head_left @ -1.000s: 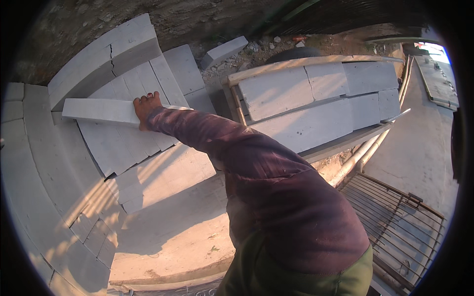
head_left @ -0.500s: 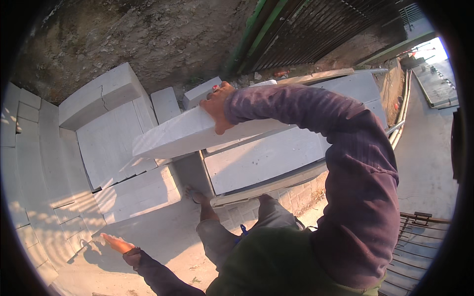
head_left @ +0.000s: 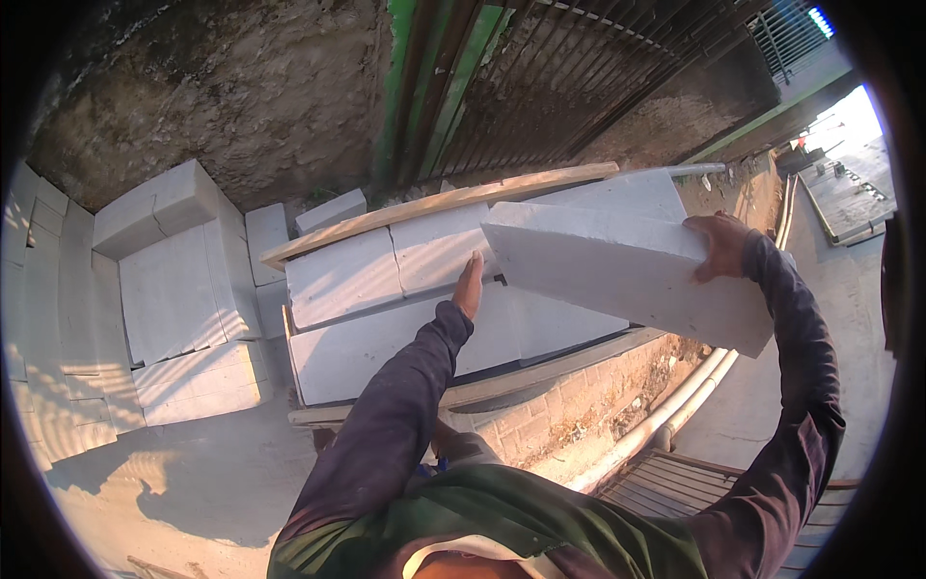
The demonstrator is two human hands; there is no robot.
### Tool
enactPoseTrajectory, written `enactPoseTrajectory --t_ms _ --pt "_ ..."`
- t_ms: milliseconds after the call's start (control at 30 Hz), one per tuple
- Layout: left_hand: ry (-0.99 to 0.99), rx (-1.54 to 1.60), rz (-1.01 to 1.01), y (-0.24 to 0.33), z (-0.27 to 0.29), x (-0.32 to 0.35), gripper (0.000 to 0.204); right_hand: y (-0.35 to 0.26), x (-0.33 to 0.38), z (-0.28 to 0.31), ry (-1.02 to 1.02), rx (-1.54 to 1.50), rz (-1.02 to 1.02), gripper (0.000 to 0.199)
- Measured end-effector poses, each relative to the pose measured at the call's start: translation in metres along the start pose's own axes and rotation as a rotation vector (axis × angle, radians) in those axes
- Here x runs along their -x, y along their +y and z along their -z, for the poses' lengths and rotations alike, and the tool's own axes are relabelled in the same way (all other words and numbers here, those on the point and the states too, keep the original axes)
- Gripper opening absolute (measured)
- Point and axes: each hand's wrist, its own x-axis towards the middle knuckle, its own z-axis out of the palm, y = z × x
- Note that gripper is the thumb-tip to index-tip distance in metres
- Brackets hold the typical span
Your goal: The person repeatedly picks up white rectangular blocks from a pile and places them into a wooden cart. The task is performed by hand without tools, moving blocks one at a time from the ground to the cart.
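Observation:
A large pale grey lightweight concrete block is tilted over the right part of the block-filled frame. My right hand grips it near its right end, fingers over the top edge and thumb against the near face. My left hand is held with straight fingers close by the block's left end; I cannot tell whether it touches. Beneath lie further blocks in rows, flat and side by side. One in the far row has a dark joint or crack beside it.
Wooden boards edge the rows. Stacked blocks stand at the left, one cracked. Behind are a rough earth wall and a barred gate. Pipes and a metal grate lie at the near right.
My right hand has carried the block from the left over to the right. My left hand has come up from the lower left to the block's left end. The view has shifted.

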Motion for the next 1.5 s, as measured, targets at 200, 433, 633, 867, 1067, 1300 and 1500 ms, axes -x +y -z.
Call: enactPoseTrajectory --t_ms 200,433,633,867,1067,1300,1500 --pt "0.136 -1.083 -0.330 -0.023 -0.060 -0.021 0.087 0.108 -0.033 -0.028 -0.122 -0.165 -0.118 0.086" --pt "0.008 -1.451 -0.434 -0.039 -0.093 -0.062 0.088 0.208 -0.133 -0.023 -0.251 -0.141 -0.240 0.082" --pt "0.093 -1.584 -0.468 -0.045 -0.115 -0.084 0.094 0.239 -0.224 -0.023 -0.311 -0.038 -0.183 0.086" --pt "0.044 -1.591 -0.470 -0.044 -0.123 -0.104 0.089 0.270 -0.295 -0.051 -0.332 0.115 -0.139 0.081" --pt "0.083 -1.559 -0.471 -0.051 -0.110 -0.113 0.087 0.282 -0.246 -0.092 0.606 -0.235 -0.386 0.082" --pt "0.064 -1.610 -0.395 -0.052 -0.115 -0.115 0.091 0.368 -0.193 -0.206 0.569 -0.505 -0.975 0.096" --pt "-0.010 -1.709 -0.146 -0.029 -0.114 -0.099 0.112 0.372 -0.228 -0.186 0.517 -0.460 -0.869 0.088"
